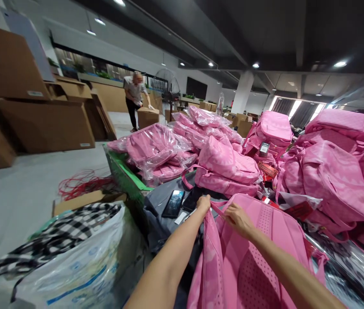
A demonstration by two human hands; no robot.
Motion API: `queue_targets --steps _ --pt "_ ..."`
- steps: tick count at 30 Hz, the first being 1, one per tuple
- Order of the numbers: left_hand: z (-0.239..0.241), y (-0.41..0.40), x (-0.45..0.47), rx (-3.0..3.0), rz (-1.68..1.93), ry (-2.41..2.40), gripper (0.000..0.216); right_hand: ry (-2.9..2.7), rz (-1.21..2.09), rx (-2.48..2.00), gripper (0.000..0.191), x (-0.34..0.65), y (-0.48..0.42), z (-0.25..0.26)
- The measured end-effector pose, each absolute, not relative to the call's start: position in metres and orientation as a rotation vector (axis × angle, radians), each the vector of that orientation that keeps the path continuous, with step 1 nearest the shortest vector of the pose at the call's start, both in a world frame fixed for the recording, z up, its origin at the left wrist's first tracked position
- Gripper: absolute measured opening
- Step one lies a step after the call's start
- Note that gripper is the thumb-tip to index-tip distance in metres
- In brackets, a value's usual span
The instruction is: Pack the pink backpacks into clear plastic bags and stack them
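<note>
A pink backpack [249, 257] lies in front of me with its perforated back panel facing up. My left hand [203, 203] is closed round the strap at its top left corner. My right hand [238, 219] pinches the same strap or top loop a little to the right. Both forearms reach forward over the bag. Two dark phones [173, 203] lie on grey cloth just beyond my left hand.
Pink backpacks are heaped ahead and right [330, 180], some in clear plastic bags [156, 148]. A white plastic sack with checked cloth [72, 253] stands at my left. Cardboard boxes [40, 120] line the left wall. A person [134, 101] bends over a box far back.
</note>
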State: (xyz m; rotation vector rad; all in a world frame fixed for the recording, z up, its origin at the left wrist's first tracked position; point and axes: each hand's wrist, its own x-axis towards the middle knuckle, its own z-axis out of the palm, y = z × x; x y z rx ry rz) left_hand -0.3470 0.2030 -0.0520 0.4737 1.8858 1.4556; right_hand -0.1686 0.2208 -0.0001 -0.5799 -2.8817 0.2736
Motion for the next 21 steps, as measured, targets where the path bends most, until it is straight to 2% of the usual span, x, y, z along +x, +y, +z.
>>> queue_targets --steps 4,6,9,11,13,15,18,20,21 --pt "-0.032 0.188 -0.346 0.341 1.585 1.618 0.029 -2.833 0.361 -0.630 0.033 -0.163 0.235 0.013" --pt "-0.009 0.176 -0.345 0.358 1.644 1.471 0.025 -2.768 0.381 -0.759 0.033 -0.176 0.239 0.021" --pt "0.029 0.153 -0.340 0.459 1.681 1.240 0.015 -2.674 0.385 -0.922 0.044 -0.199 0.238 0.039" --pt "0.050 0.139 -0.339 0.537 1.659 1.135 0.011 -2.615 0.368 -0.982 0.023 -0.205 0.241 0.055" --pt "0.065 0.132 -0.340 0.607 1.695 1.097 0.017 -2.556 0.353 -1.017 0.011 -0.197 0.245 0.068" --pt "0.073 0.132 -0.340 0.682 1.740 1.111 0.024 -2.548 0.388 -1.037 0.008 -0.175 0.241 0.070" --pt "0.072 0.149 -0.328 0.746 1.770 1.113 0.035 -2.660 0.558 -1.043 0.008 -0.127 0.203 0.049" --pt "0.062 0.170 -0.311 0.817 1.752 1.122 0.036 -2.739 0.731 -1.001 0.012 -0.094 0.159 0.024" --pt "0.054 0.183 -0.300 0.906 1.727 1.174 0.032 -2.745 0.809 -0.979 0.008 -0.078 0.134 0.012"
